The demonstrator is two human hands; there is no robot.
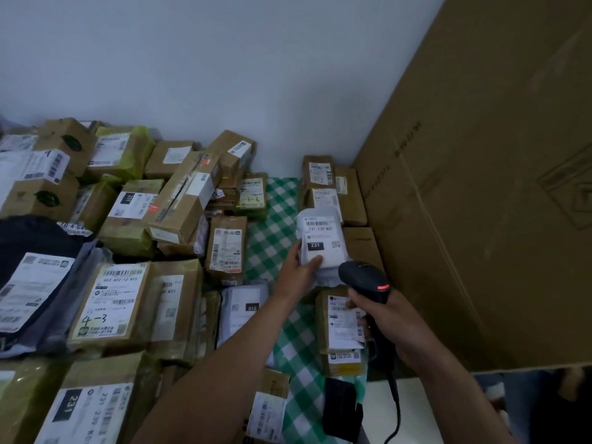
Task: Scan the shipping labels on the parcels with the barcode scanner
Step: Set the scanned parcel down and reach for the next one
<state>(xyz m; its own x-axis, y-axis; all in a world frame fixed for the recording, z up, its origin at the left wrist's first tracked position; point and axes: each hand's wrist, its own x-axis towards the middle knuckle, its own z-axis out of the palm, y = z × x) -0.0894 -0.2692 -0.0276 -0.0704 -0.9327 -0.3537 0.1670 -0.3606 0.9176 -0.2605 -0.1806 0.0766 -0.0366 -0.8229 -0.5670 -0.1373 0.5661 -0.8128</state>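
While left hand [299, 267] held white parcel [322, 243] label-up, my right hand [389, 318] gripped barcode scanner [365, 278]; scan step in hand. Next, I judged: aim at barcode.

Left hand [299, 267] holds the small white soft-bag parcel [322, 241] from its left edge, label side up, raised over the green-and-white checked cloth [272, 238]. Right hand [389, 322] sits just right of and nearer than the left, gripping the black handheld barcode scanner [365, 278], whose head is just below the parcel's near right corner. Under the right hand: a brown taped carton with a white label [341, 318]. Beyond the held parcel, a stack of brown cartons [320, 177] against the wall. Right of both hands, a tall plain cardboard box [480, 203]. Left of the left hand, across the cloth strip, a heap of brown labelled parcels [128, 235]. Scanner cable [397, 411] runs down below the right wrist.
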